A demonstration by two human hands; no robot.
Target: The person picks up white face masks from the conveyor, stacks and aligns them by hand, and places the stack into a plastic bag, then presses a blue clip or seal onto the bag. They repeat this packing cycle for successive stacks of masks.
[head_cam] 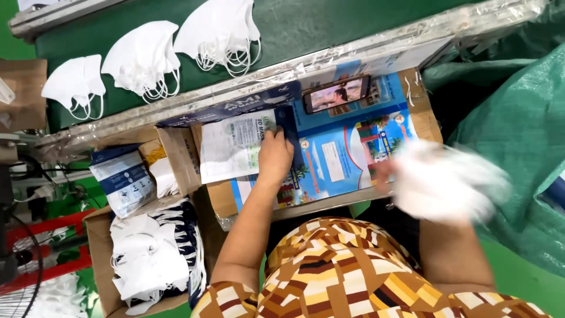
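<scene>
My left hand (274,156) lies flat on a white printed plastic pouch (231,146) that rests on the blue printed board of the work surface (338,159). My right hand (385,172) holds a blurred bundle of white face masks (448,179) above the right end of the board. Only the fingers of that hand show beside the bundle.
Three stacks of white masks (141,56) lie on the green conveyor belt (306,26) beyond the board. A phone (336,94) leans at the back of the board. Cardboard boxes at left hold pouches (125,179) and loose masks (147,259). Green tarpaulin (518,135) lies to the right.
</scene>
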